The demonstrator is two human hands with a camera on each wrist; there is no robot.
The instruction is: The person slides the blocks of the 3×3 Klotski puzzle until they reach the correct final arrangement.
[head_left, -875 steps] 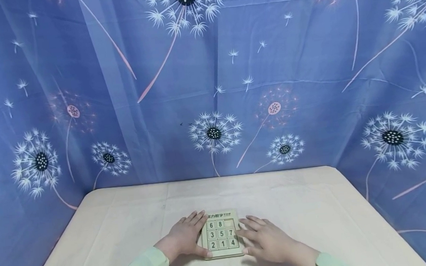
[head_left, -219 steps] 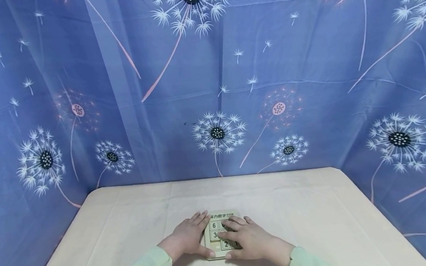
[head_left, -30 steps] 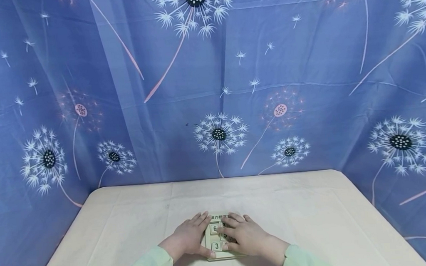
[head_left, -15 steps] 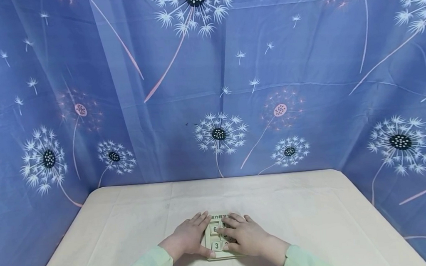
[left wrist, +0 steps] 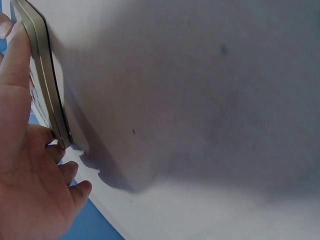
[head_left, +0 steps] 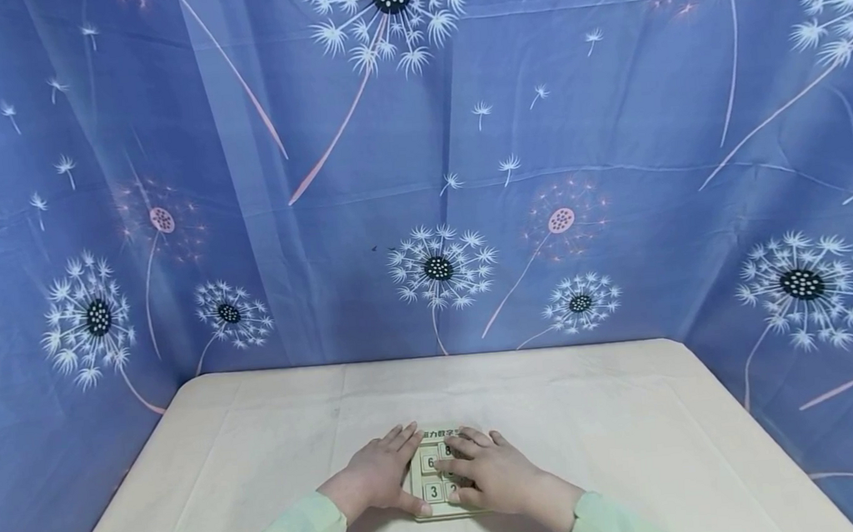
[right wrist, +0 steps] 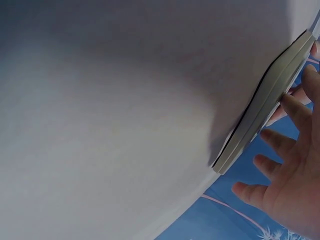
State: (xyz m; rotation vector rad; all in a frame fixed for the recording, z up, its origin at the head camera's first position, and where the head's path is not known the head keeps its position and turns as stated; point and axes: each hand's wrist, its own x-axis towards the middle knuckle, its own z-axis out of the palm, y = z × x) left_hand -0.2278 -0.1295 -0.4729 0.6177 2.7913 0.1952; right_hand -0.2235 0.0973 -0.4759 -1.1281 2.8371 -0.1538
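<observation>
at the number puzzle (head_left: 441,432), left thumb and fingers (head_left: 407,444) apart against its edge, right fingers (head_left: 457,466) spread on tiles (head_left: 433,492)

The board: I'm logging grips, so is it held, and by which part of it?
The left hand holds the board by its left side; the right hand only touches the tiles.

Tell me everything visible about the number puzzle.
The number puzzle is a flat, pale green, rectangular board, plastic-looking, with rounded corners and dark lettering along its far edge. Of its square numbered tiles, 6, 8, 3 and 2 can be read; the right hand covers others. It lies flat on the table, the left hand holding its left side, right-hand fingers touching the tiles.
</observation>
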